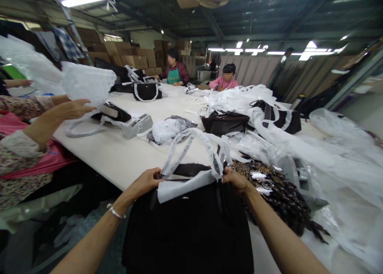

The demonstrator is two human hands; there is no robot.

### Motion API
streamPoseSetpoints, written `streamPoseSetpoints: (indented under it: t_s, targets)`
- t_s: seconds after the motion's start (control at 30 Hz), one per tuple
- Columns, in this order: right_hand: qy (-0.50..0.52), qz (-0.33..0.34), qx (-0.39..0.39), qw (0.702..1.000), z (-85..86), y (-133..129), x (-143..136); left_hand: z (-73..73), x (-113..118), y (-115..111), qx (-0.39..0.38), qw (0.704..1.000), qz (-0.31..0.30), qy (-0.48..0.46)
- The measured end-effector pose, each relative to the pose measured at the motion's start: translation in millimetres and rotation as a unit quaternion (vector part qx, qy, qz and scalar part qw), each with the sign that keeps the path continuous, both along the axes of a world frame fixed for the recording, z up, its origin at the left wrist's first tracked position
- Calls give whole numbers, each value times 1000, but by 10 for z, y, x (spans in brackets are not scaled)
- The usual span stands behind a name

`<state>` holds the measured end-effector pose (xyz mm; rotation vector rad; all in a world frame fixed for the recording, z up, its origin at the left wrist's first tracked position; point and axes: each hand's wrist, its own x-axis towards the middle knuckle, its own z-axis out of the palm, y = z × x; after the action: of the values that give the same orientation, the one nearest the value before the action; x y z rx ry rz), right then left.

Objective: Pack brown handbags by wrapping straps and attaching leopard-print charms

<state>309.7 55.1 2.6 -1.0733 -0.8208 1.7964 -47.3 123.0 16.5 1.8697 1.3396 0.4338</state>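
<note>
A large black handbag (187, 230) stands upright in front of me at the table's near edge. Its two handles (179, 146) are wrapped in white material and rise above the opening. White sheet material (184, 186) hangs over the front rim. My left hand (149, 180) pinches the bag's top edge at the left corner. At the right corner my right hand (236, 181) is closed on the same rim, its fingertips partly hidden behind the bag's edge.
The white table (119, 162) holds a leopard-print pile (269, 186), a dark bag (224, 122), a plastic-wrapped bundle (170, 130) and white wrapping (338, 166). A person's hand (74, 108) is at left. Two people sit across the table.
</note>
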Motion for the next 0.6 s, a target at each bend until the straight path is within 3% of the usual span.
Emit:
streamPoseSetpoints:
  t_s: [0.17,0.37,0.47,0.6]
  targets:
    - [-5,-13,8,1000,61,30,-18,255,7,-76,2,999,15,-48]
    - [-27,-28,8,999,134,-67,36,453,-33,-157,71,996,-9,-53]
    - [-62,-36,33,997,336,-118,73,641,-46,-212,119,993,-8,-26]
    - [-127,-67,128,981,836,-181,121,1091,-59,-314,215,976,21,-9]
